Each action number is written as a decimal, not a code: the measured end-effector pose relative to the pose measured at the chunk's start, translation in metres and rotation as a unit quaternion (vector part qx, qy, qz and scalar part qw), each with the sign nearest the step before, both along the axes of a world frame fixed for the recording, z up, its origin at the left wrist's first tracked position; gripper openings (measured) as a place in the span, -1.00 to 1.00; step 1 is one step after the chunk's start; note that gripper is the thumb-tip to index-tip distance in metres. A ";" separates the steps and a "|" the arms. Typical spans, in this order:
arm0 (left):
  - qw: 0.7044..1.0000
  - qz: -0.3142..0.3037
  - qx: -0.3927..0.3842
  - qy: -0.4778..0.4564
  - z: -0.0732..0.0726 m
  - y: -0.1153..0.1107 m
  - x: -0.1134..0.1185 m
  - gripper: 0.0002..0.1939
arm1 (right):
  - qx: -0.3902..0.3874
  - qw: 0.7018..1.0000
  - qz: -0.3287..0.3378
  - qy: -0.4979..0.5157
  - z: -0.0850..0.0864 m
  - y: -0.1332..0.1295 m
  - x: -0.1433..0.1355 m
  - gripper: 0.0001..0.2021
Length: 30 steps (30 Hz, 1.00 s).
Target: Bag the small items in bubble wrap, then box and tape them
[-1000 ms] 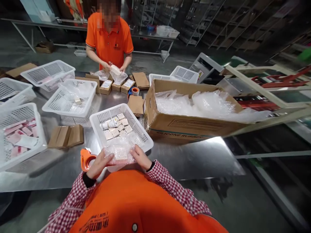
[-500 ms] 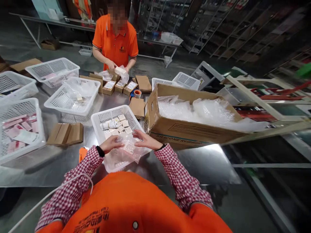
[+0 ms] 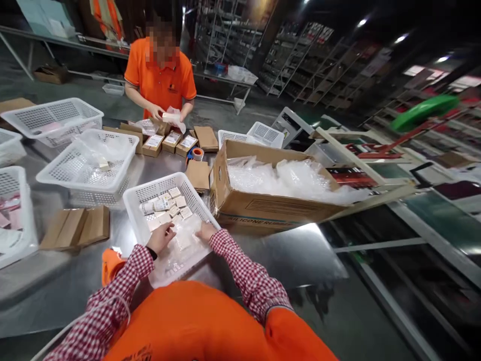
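Note:
A white perforated basket (image 3: 132, 204) stands in front of me, with several small pale boxes (image 3: 181, 201) in its far part. Clear bubble wrap (image 3: 185, 235) lies over the near part of the basket, between my hands. At the left of the wrap is my left hand (image 3: 161, 237), its fingers curled and partly apart, with nothing visible in them. My right hand (image 3: 206, 231) has its fingers closed on the wrap's right edge. What lies under the wrap is hard to make out.
Right of the basket stands a large cardboard box (image 3: 270, 205) full of bubble wrap. Flat brown cartons (image 3: 77, 228), an orange tape dispenser (image 3: 110, 265) and more white baskets (image 3: 56, 175) are at left. A person (image 3: 160, 75) across the table holds a wrapped item.
My hands have moved down onto the bubble wrap, and my right hand has closed on its edge. The view has turned to the right.

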<state>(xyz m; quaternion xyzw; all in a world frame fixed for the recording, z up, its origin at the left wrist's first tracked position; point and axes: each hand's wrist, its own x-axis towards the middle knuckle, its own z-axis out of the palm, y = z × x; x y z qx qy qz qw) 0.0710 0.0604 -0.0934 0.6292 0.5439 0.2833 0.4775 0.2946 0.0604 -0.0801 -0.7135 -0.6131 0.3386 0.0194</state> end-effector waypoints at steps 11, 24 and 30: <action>0.996 -0.090 0.005 -0.018 0.003 -0.035 0.029 -0.56 | 0.064 0.989 0.135 0.000 0.061 -0.006 0.007 -0.78; 0.995 -0.037 -0.047 -0.081 0.005 -0.061 0.018 -0.47 | 0.029 0.985 0.008 -0.169 0.167 0.108 0.145 -0.81; 0.997 -0.003 -0.047 -0.067 0.010 -0.074 0.000 -0.50 | 0.019 0.979 0.009 -0.202 0.146 0.113 0.153 -0.71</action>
